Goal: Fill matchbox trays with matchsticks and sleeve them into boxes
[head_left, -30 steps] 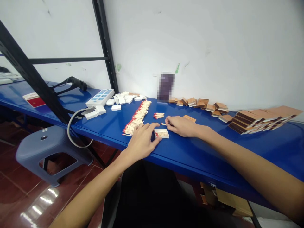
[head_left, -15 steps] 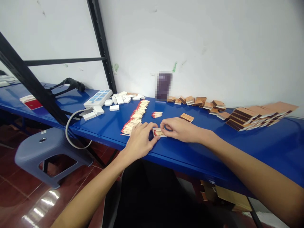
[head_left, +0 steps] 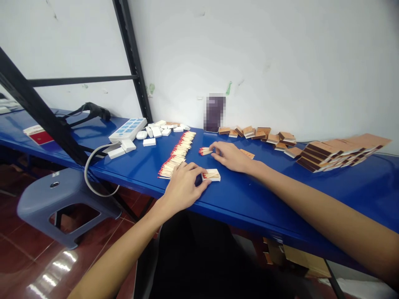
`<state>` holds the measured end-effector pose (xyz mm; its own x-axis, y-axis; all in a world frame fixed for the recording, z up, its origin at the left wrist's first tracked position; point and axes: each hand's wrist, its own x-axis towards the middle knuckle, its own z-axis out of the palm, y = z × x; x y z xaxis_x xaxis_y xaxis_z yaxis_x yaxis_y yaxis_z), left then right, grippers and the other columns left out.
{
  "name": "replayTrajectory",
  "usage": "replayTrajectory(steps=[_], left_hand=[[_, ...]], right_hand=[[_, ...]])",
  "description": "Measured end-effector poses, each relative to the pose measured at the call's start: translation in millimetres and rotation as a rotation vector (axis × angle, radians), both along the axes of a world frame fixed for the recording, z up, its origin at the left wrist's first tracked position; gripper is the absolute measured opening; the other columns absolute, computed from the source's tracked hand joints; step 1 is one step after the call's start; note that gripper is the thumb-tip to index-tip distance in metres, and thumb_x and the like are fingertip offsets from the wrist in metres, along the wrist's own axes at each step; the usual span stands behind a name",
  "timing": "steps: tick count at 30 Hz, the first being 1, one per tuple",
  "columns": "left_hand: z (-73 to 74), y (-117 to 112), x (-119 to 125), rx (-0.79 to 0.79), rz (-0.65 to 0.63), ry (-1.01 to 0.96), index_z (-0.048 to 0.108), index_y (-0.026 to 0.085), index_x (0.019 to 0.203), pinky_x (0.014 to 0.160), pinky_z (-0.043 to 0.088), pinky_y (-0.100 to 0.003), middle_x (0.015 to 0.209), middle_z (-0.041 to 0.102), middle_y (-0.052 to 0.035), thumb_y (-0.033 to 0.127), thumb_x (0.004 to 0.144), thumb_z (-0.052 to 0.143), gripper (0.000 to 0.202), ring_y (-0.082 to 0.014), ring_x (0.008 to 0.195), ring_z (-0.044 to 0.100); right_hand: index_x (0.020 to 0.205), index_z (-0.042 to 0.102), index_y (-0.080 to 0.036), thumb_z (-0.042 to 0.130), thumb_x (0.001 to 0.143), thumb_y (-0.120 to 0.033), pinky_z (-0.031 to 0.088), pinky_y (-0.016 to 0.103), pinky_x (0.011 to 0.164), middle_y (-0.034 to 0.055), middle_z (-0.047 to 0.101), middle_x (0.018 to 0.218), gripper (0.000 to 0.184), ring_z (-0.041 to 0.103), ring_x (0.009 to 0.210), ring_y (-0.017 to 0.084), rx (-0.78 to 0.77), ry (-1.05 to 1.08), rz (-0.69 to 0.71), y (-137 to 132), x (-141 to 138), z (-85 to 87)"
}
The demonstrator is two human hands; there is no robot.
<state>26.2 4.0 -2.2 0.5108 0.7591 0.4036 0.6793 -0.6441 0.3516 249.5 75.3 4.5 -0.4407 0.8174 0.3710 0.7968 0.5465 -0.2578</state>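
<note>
My left hand (head_left: 187, 180) holds the left end of a small white matchbox tray (head_left: 215, 178) between thumb and fingers. The tray lies on the blue table with red-tipped matches (head_left: 209, 175) inside. My right hand (head_left: 229, 155) is just behind the tray, its thumb and fingertips closed around the right ends of a small bunch of matches (head_left: 204, 151). How firmly they pinch is hard to make out. Beside my left hand runs a long row of matches (head_left: 179, 153), red heads toward the left. An orange matchbox cover (head_left: 247, 153) lies partly hidden behind my right hand.
Several orange matchboxes (head_left: 262, 133) lie along the wall, with stacked matchboxes (head_left: 339, 151) at the right. White trays (head_left: 157, 131) are heaped at the back left by a white power strip (head_left: 128, 129). A dark blurred rectangle (head_left: 214, 114) leans on the wall. A stool (head_left: 62, 203) stands left.
My right hand has left the tray and moved back to the small bunch of matches, uncovering the tray's right end. My left hand has stayed on the tray.
</note>
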Motion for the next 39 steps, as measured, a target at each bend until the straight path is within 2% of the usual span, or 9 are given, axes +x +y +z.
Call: replayTrajectory(steps=[3, 7, 16, 22, 29, 34, 37, 39], left_hand=[[-0.3, -0.5, 0.1, 0.006, 0.005, 0.009, 0.07, 0.022, 0.105, 0.095, 0.042, -0.043, 0.102, 0.068, -0.0039, 0.04, 0.092, 0.06, 0.024, -0.0241, 0.098, 0.058], [-0.1, -1.6, 0.3, 0.007, 0.011, -0.002, 0.066, 0.022, 0.113, 0.096, 0.042, -0.043, 0.105, 0.068, -0.0041, 0.039, 0.092, 0.061, 0.027, -0.0251, 0.102, 0.058], [0.1, -1.6, -0.1, 0.011, 0.007, -0.002, 0.065, 0.023, 0.112, 0.096, 0.042, -0.043, 0.104, 0.068, -0.004, 0.039, 0.092, 0.061, 0.026, -0.0251, 0.102, 0.059], [-0.6, -1.8, -0.2, 0.01, 0.006, -0.001, 0.066, 0.023, 0.11, 0.095, 0.042, -0.042, 0.102, 0.068, -0.0034, 0.039, 0.092, 0.061, 0.025, -0.0248, 0.1, 0.058], [-0.9, -2.5, 0.2, -0.003, 0.012, -0.026, 0.055, 0.025, 0.125, 0.095, 0.04, -0.043, 0.1, 0.067, -0.0018, 0.036, 0.091, 0.062, 0.037, -0.0249, 0.098, 0.057], [0.4, -3.4, 1.0, -0.036, 0.02, -0.049, 0.05, 0.024, 0.125, 0.093, 0.04, -0.043, 0.097, 0.067, -0.0013, 0.035, 0.09, 0.063, 0.038, -0.0255, 0.098, 0.057], [1.5, -3.7, 0.8, -0.019, 0.017, -0.022, 0.055, 0.026, 0.121, 0.092, 0.041, -0.042, 0.098, 0.067, -0.002, 0.036, 0.091, 0.062, 0.033, -0.0254, 0.098, 0.057], [1.7, -3.4, 0.5, -0.002, 0.012, 0.002, 0.062, 0.026, 0.114, 0.09, 0.041, -0.041, 0.099, 0.066, -0.0026, 0.037, 0.092, 0.06, 0.025, -0.0248, 0.096, 0.057]], right_hand=[[0.1, 0.06, -0.019, 0.049, 0.094, -0.023, 0.039, 0.031, 0.07, 0.0051, 0.065, 0.086, 0.014, 0.056, 0.076, 0.02, -0.007, -0.034, 0.025, 11.1, -2.8, -0.3], [0.097, 0.062, -0.018, 0.048, 0.095, -0.024, 0.038, 0.03, 0.071, 0.0061, 0.066, 0.089, 0.015, 0.057, 0.078, 0.019, -0.035, -0.048, 0.025, 11.8, -6.0, 0.1], [0.097, 0.064, -0.018, 0.048, 0.095, -0.025, 0.038, 0.031, 0.073, 0.0073, 0.067, 0.091, 0.018, 0.058, 0.081, 0.02, -0.016, -0.086, 0.003, 11.6, -4.1, -2.3], [0.09, 0.058, -0.018, 0.046, 0.097, -0.031, 0.039, 0.031, 0.07, 0.0079, 0.066, 0.092, 0.019, 0.057, 0.08, 0.02, -0.105, -0.08, 0.027, 9.0, -2.1, 0.4], [0.09, 0.051, -0.02, 0.037, 0.099, -0.031, 0.04, 0.034, 0.073, 0.0086, 0.063, 0.094, 0.02, 0.056, 0.082, 0.021, -0.223, -0.108, 0.061, -19.6, -0.7, 10.0], [0.088, 0.05, -0.022, 0.034, 0.1, -0.034, 0.04, 0.033, 0.069, 0.0069, 0.063, 0.09, 0.023, 0.056, 0.077, 0.02, -0.294, -0.049, 0.1, -53.9, -8.2, 26.5], [0.091, 0.053, -0.022, 0.038, 0.099, -0.037, 0.039, 0.032, 0.067, 0.0061, 0.064, 0.089, 0.023, 0.057, 0.077, 0.02, -0.337, -0.076, 0.108, -67.1, -14.6, 30.3], [0.092, 0.054, -0.022, 0.039, 0.099, -0.036, 0.039, 0.032, 0.068, 0.0061, 0.065, 0.09, 0.023, 0.057, 0.078, 0.02, -0.296, -0.088, 0.096, -67.7, -16.8, 29.6]])
